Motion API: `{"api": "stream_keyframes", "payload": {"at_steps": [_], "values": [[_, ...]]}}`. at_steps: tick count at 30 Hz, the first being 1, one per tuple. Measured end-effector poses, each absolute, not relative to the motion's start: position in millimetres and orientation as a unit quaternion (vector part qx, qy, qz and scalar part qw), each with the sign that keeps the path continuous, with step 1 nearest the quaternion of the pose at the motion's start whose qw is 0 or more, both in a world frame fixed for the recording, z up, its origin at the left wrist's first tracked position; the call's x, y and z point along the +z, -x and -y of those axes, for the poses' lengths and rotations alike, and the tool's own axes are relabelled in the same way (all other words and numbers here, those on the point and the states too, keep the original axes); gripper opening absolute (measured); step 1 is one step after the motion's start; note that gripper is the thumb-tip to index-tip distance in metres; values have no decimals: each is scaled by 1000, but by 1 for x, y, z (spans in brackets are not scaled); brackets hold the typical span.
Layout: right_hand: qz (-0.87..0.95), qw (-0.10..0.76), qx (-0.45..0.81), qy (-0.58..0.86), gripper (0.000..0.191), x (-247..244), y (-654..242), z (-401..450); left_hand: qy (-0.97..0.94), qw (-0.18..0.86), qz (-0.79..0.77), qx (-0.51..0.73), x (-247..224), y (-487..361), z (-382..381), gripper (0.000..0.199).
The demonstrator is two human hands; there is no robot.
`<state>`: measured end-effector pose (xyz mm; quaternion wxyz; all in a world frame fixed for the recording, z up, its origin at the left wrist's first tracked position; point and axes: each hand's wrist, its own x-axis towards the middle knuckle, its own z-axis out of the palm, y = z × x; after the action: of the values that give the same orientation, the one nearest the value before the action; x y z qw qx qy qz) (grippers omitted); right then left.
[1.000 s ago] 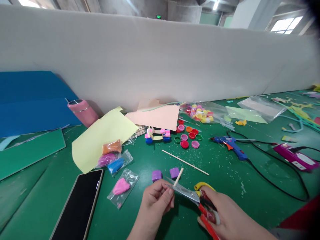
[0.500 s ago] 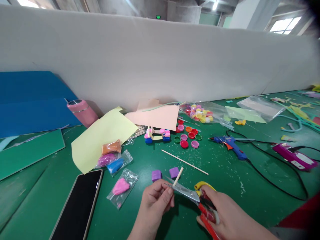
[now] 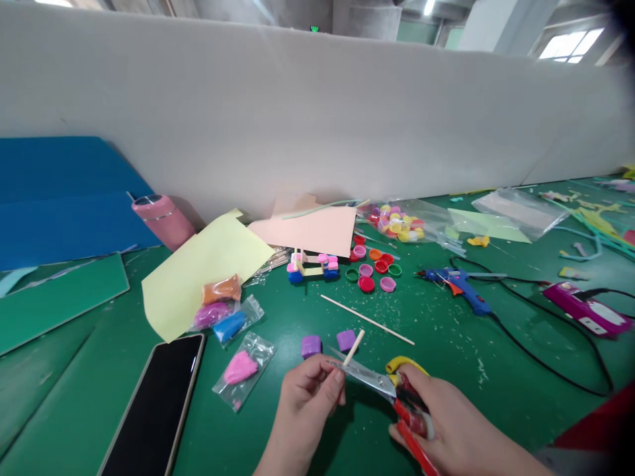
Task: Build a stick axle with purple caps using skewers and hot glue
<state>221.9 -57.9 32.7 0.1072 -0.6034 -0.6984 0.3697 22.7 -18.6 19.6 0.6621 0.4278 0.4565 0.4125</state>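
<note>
My right hand (image 3: pixel 446 410) is closed around the handles of a pair of scissors (image 3: pixel 370 378), which have red and yellow grips. Between the scissor blades stands a short wooden stick (image 3: pixel 354 347), tilted up to the right. My left hand (image 3: pixel 312 396) pinches at the stick's lower end, close to the blade tips; the fingers cover that end. Just beyond my hands lie two purple blocks, one on the left (image 3: pixel 311 346) and one on the right (image 3: pixel 346 340). A longer thin wooden stick (image 3: pixel 367 319) rests on the green table behind them.
A small pink-and-blue model (image 3: pixel 312 266) stands near several coloured bottle caps (image 3: pixel 366 283). To the right lies a blue glue gun (image 3: pixel 459 285) with its cord. On the left are a phone (image 3: pixel 153 406), bagged clay (image 3: pixel 241 367), yellow paper (image 3: pixel 198 264) and a pink tumbler (image 3: pixel 163 221).
Hardly anything differs: both hands, the scissors and the short stick hold nearly the same position. The view has shifted very slightly.
</note>
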Motion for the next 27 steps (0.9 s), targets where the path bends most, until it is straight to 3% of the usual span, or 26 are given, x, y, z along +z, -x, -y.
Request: {"api": "stream_keyframes", "payload": {"at_steps": [12, 21, 27], "values": [[697, 95, 383, 599, 25, 33, -220, 59, -361, 759, -361, 403, 23, -19, 18, 27], [687, 161, 363, 609, 31, 32, -231, 55, -256, 826, -259, 431, 19, -20, 19, 21], [614, 163, 229, 738, 37, 12, -268, 40, -269, 771, -338, 468, 22, -21, 14, 20]]}}
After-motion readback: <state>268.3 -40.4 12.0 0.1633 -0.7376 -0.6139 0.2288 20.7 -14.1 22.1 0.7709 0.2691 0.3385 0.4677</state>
